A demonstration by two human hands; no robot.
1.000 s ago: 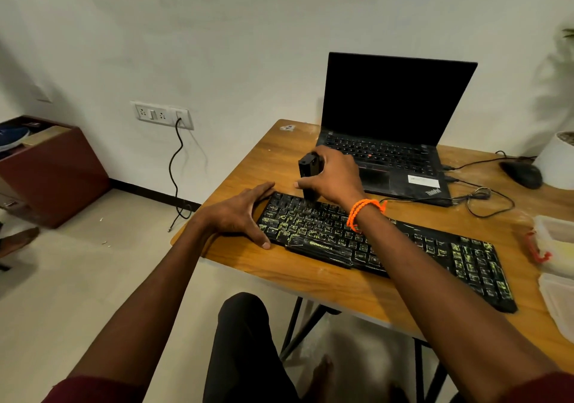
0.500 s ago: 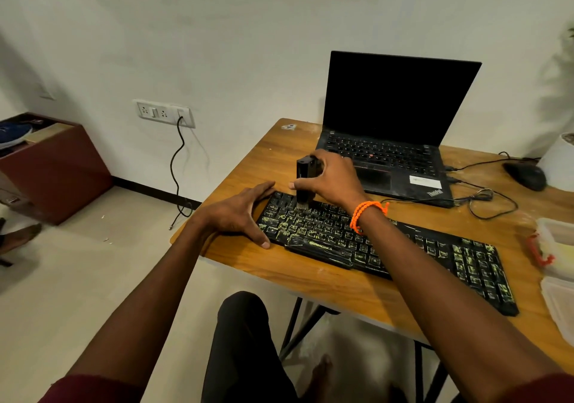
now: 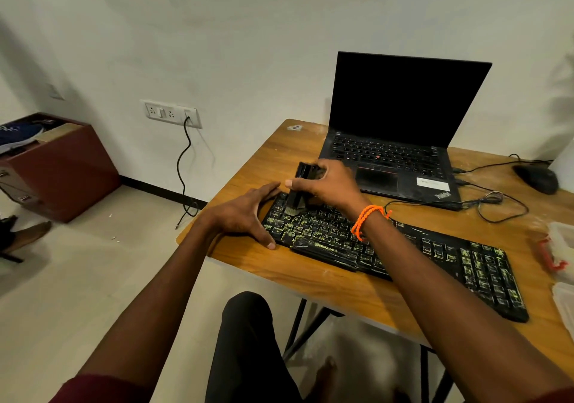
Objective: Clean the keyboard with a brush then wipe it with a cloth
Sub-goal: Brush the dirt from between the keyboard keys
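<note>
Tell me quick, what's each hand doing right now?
Left hand: open, fingers straight, resting against the left end of the keyboard.
Right hand: closed around the brush, bristles down on the keys.

On the table (image 3: 326, 281), the keyboard (image 3: 435, 256) lies at 6 o'clock of the laptop (image 3: 394, 151). The mouse (image 3: 535, 177) sits at the laptop's 3 o'clock; plastic containers (image 3: 563, 247) lie at the keyboard's 3 o'clock.

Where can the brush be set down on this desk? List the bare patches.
Bare wood on the table lies at the far left corner, bordered by the laptop and left edge, and along the front strip before the keyboard. Crowded: the right side, with cables, mouse and plastic containers.
</note>
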